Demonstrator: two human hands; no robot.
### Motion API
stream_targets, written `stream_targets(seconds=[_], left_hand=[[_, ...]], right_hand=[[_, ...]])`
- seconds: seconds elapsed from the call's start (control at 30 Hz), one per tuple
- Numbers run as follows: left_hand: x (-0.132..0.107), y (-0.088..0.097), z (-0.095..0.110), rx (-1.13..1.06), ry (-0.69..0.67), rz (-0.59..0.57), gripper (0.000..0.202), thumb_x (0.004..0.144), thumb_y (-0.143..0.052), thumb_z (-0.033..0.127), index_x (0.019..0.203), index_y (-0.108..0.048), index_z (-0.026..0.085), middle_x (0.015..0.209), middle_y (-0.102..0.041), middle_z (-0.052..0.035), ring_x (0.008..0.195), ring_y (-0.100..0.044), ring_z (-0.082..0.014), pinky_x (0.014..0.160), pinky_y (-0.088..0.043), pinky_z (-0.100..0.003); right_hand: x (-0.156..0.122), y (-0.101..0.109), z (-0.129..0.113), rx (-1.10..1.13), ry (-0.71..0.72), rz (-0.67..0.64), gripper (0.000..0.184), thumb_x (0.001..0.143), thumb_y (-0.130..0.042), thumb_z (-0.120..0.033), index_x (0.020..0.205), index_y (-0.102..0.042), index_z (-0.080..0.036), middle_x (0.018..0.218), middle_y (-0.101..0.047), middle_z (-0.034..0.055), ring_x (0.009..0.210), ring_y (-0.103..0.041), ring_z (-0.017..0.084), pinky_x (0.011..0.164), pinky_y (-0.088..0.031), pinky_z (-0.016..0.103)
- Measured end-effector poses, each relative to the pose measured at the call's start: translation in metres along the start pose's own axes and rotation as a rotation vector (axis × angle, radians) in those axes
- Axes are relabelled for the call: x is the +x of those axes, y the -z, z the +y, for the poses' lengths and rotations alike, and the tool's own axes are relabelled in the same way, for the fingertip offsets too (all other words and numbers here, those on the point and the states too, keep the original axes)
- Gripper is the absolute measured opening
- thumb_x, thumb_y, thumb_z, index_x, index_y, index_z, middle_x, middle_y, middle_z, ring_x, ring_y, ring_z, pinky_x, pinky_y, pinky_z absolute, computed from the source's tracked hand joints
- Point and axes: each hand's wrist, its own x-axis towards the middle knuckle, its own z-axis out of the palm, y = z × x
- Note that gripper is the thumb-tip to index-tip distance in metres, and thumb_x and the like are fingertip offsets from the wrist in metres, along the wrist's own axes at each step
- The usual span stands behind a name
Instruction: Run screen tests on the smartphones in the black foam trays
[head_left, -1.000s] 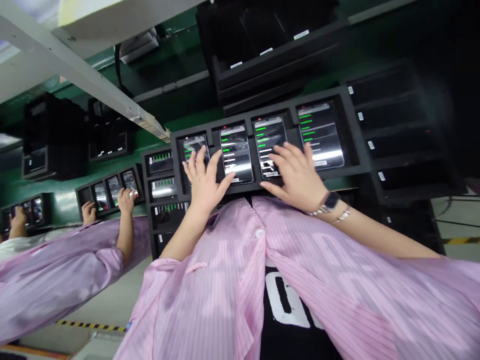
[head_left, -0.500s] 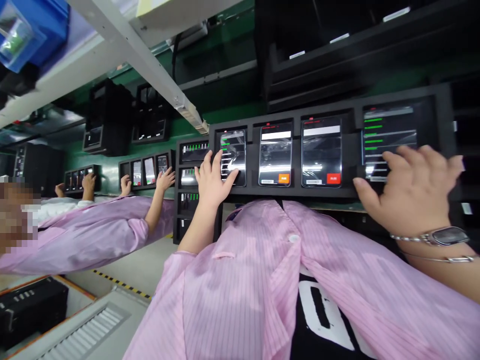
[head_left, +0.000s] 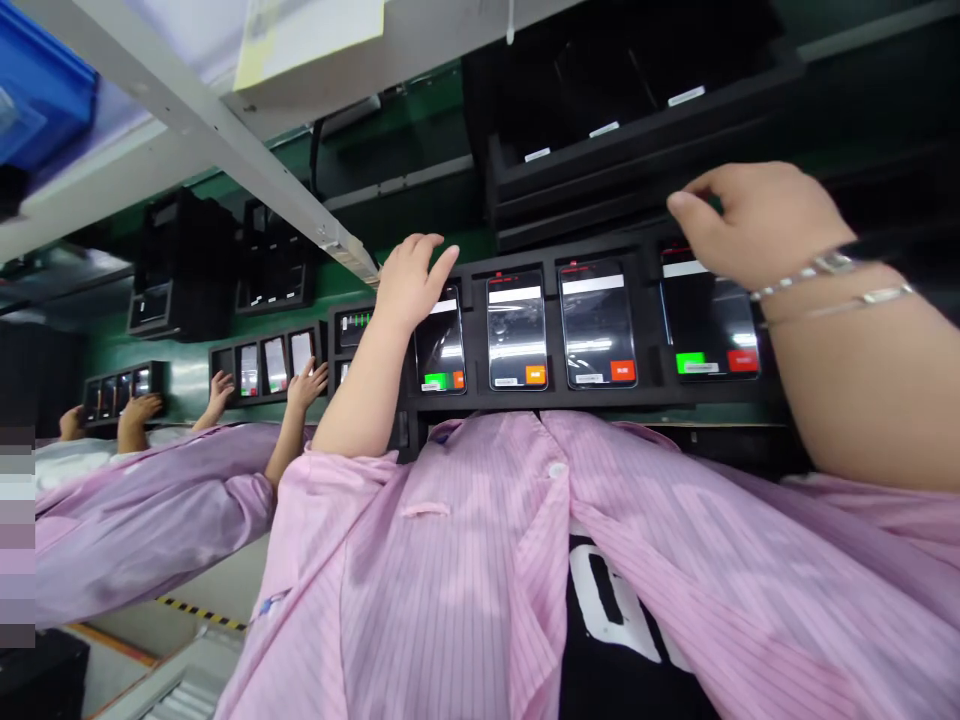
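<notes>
Along the green wall (head_left: 180, 375), a foam rack (head_left: 525, 400) holds four lit phones (head_left: 598, 325). Left hand (head_left: 411, 282) and right hand (head_left: 757, 225) hang open, empty, above; a knock could unseat one.

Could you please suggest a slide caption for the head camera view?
Left hand and right hand raised over four smartphones in a black rack, a co-worker's hands beyond.

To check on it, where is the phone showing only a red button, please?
In the head view, the phone stands third from left in the black rack, between the orange-button phone and the one beneath the right hand.
</notes>
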Motion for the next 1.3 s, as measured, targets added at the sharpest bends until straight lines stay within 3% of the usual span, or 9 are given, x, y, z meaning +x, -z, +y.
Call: stream_targets(seconds=[0.17,0.27,0.4,0.57,0.7,0.8,0.97,1.07,1.3], left_hand=[[0.026,-0.026,-0.011,0.173,0.117,-0.061,0.076,0.107,-0.018,0.067,0.107,-0.078,0.02,0.11,-0.074,-0.0183,0.111,-0.067,-0.0362,0.103,-0.046,-0.05],[0.022,-0.027,-0.008,0.147,0.097,-0.033,0.072,0.108,-0.02,0.065,0.112,-0.077,0.021,0.114,-0.075,-0.0163,0.111,-0.067,-0.0346,0.102,-0.045,-0.048],[0.036,-0.028,0.028,0.054,-0.045,0.016,0.059,0.11,-0.026,0.058,0.13,-0.071,0.025,0.134,-0.072,-0.0099,0.124,-0.064,-0.0299,0.108,-0.042,-0.043],[0.049,-0.061,0.088,0.116,-0.134,-0.019,0.058,0.11,-0.03,0.055,0.12,-0.076,0.023,0.124,-0.075,-0.0133,0.124,-0.06,-0.035,0.108,-0.042,-0.051],[0.054,-0.077,0.096,0.161,-0.087,-0.053,0.057,0.11,-0.034,0.055,0.117,-0.077,0.017,0.122,-0.073,-0.0163,0.123,-0.061,-0.0379,0.107,-0.044,-0.054],[0.05,-0.058,0.083,-0.016,-0.149,-0.034,0.05,0.112,-0.035,0.048,0.121,-0.074,0.019,0.126,-0.072,-0.0113,0.125,-0.063,-0.029,0.111,-0.046,-0.044],[-0.033,0.008,0.05,-0.236,-0.299,0.263,0.047,0.111,-0.04,0.051,0.135,-0.065,0.019,0.142,-0.064,-0.0131,0.138,-0.057,-0.0228,0.12,-0.041,-0.038],[-0.102,0.028,0.021,-0.149,-0.178,0.327,0.046,0.105,-0.053,0.05,0.139,-0.062,0.02,0.146,-0.059,-0.016,0.142,-0.052,-0.0274,0.124,-0.037,-0.046],[-0.161,-0.019,-0.011,-0.195,0.195,0.207,0.07,0.097,-0.06,0.058,0.153,-0.046,0.018,0.161,-0.041,-0.0229,0.155,-0.04,-0.0335,0.127,-0.035,-0.055]], right_hand=[[0.042,-0.019,-0.005,-0.2,-0.145,-0.237,0.06,0.11,-0.035,-0.044,0.109,-0.075,0.0,0.101,-0.07,0.0242,0.1,-0.066,0.029,0.078,-0.036,0.042],[0.04,-0.023,-0.004,-0.228,-0.149,-0.255,0.055,0.11,-0.038,-0.044,0.109,-0.076,-0.003,0.098,-0.071,0.0212,0.096,-0.066,0.028,0.074,-0.034,0.04],[0.035,-0.017,-0.035,-0.142,0.005,-0.192,0.048,0.109,-0.04,-0.039,0.105,-0.074,-0.005,0.105,-0.071,0.0217,0.102,-0.065,0.031,0.075,-0.036,0.037],[0.038,-0.039,-0.087,-0.06,0.097,-0.196,0.052,0.109,-0.032,-0.039,0.11,-0.073,-0.007,0.105,-0.071,0.0197,0.1,-0.066,0.032,0.085,-0.046,0.04],[0.049,-0.054,-0.093,-0.013,0.078,-0.221,0.052,0.107,-0.036,-0.04,0.106,-0.073,-0.004,0.102,-0.071,0.0216,0.102,-0.066,0.034,0.091,-0.049,0.044],[0.041,-0.041,-0.083,0.209,0.125,-0.093,0.042,0.104,-0.043,-0.038,0.103,-0.073,-0.008,0.1,-0.072,0.0185,0.099,-0.068,0.032,0.091,-0.053,0.044],[-0.043,-0.007,-0.032,0.433,0.332,0.401,0.038,0.103,-0.044,-0.039,0.114,-0.07,-0.014,0.115,-0.073,0.0143,0.114,-0.068,0.027,0.105,-0.053,0.044],[-0.103,-0.005,0.006,0.439,0.438,0.632,0.028,0.102,-0.052,-0.034,0.119,-0.069,-0.018,0.113,-0.074,0.0112,0.116,-0.069,0.027,0.104,-0.056,0.047],[-0.156,-0.044,0.05,0.287,0.342,0.591,0.021,0.099,-0.057,-0.023,0.115,-0.07,-0.02,0.111,-0.077,0.0087,0.122,-0.07,0.028,0.11,-0.055,0.049]])
